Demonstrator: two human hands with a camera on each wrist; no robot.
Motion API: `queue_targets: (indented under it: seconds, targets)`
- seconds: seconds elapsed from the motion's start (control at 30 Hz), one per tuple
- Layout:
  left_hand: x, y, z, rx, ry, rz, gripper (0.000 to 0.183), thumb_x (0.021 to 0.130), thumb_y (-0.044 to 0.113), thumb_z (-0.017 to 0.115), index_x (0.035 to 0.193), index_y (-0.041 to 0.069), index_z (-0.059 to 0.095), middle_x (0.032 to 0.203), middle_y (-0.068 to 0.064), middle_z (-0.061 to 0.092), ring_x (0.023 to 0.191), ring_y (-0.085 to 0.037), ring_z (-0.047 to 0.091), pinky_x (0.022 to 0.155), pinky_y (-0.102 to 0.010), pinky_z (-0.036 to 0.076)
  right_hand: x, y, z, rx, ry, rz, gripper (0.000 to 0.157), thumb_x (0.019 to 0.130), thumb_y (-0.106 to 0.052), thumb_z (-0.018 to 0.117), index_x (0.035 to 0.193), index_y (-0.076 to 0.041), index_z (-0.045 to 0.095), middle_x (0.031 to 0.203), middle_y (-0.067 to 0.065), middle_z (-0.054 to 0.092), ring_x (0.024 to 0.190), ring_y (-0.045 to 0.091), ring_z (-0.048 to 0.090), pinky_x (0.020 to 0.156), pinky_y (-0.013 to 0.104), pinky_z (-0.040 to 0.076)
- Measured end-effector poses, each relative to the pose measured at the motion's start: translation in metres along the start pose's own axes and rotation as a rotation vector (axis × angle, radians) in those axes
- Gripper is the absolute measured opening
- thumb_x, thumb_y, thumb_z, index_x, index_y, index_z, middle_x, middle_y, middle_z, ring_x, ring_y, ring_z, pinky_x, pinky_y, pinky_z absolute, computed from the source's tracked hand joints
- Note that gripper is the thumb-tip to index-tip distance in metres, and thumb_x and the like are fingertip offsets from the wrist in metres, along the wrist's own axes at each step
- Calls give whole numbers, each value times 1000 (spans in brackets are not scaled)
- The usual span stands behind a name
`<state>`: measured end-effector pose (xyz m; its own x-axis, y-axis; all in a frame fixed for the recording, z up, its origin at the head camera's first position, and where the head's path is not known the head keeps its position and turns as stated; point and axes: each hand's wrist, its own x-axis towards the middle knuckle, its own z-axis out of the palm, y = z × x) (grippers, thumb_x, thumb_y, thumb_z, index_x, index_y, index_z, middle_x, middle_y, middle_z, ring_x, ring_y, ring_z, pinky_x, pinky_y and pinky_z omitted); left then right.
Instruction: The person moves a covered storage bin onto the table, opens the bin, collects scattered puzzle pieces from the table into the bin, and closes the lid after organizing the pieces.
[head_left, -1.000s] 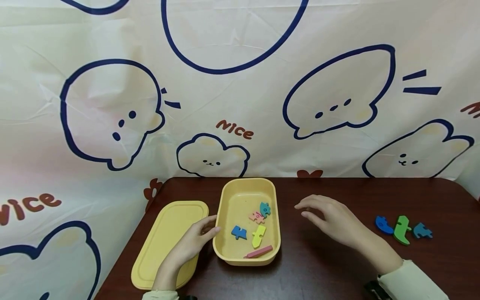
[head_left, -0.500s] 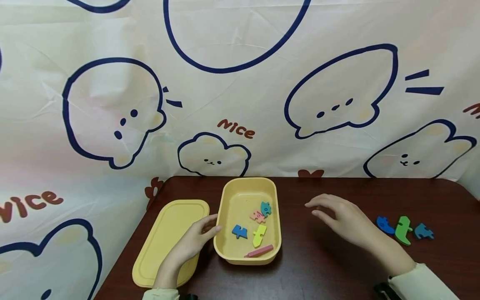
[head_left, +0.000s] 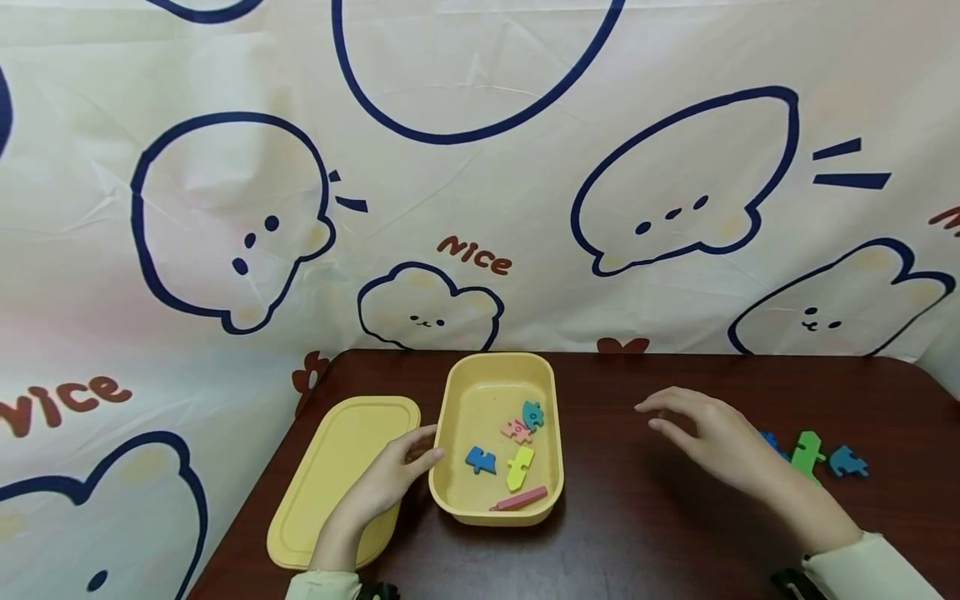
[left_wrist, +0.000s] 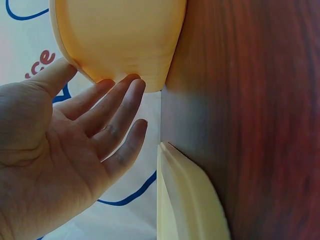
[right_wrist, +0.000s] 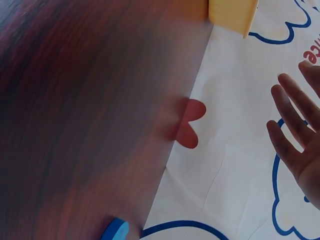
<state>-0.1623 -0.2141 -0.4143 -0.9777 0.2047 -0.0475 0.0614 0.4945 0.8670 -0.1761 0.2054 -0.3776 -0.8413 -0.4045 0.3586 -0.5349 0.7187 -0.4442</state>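
Note:
My left hand (head_left: 386,477) is at the left side of a yellow plastic box (head_left: 495,517). Its thumb touches the rim, and its loosely extended fingertips (left_wrist: 135,85) rest against the outer wall. Inside lie a teal puzzle piece (head_left: 533,415), a pink one (head_left: 517,431), a blue one (head_left: 481,460), a yellow one (head_left: 519,468) and a narrow pink stick-like piece (head_left: 519,499). Apart from the box, my right hand (head_left: 708,433) hovers above the table with relaxed fingers, holding nothing. It partly hides a blue piece (head_left: 772,442) and a green piece (head_left: 807,452).
A yellow lid (head_left: 330,483) lies flat on the dark wooden table (head_left: 615,542), partly under my left forearm. Another blue piece (head_left: 848,462) sits at the right beside the green one. A white cloth (head_left: 525,192) with blue cartoon outlines hangs behind the table.
My right hand has moved steadily right, away from the box and towards the loose pieces, and now covers part of them. The left hand stays at the box.

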Motion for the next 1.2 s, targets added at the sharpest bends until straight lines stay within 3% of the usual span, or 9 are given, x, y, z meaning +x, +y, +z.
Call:
queue_targets:
  seconds: [0.53,0.7,0.87,1.2]
  targets:
    - [1,1,-1,-11,-9,13,46,102,16,58,142,-4,48,131,-21,59,122,-36,55,98,-49,46,-16,19,-9,-52,48,-2,34,87,-7,76,115,-26,70,112,-9,68,104,15,63,80,39,55]
    - [0,1,0,-10,-6,6,47,102,17,59,142,-4,49,131,-20,59,122,-35,55,98,-48,47,-19,29,-11,-75,83,-42,38,84,-6,78,114,-27,70,111,-9,68,103,12,62,81,25,52]
    - [0,1,-1,-10,-7,6,47,102,17,59,142,-4,49,132,-19,59,122,-35,55,97,-48,47,-22,38,-12,-91,127,-93,41,80,-2,81,113,-25,71,109,-7,69,102,7,61,82,7,42]
    - [0,0,0,-12,-4,11,46,102,17,59,142,-3,49,131,-19,60,121,-35,56,97,-48,47,-32,53,-20,-80,128,-69,43,79,0,80,113,-24,71,107,-7,69,103,-7,55,80,5,41]
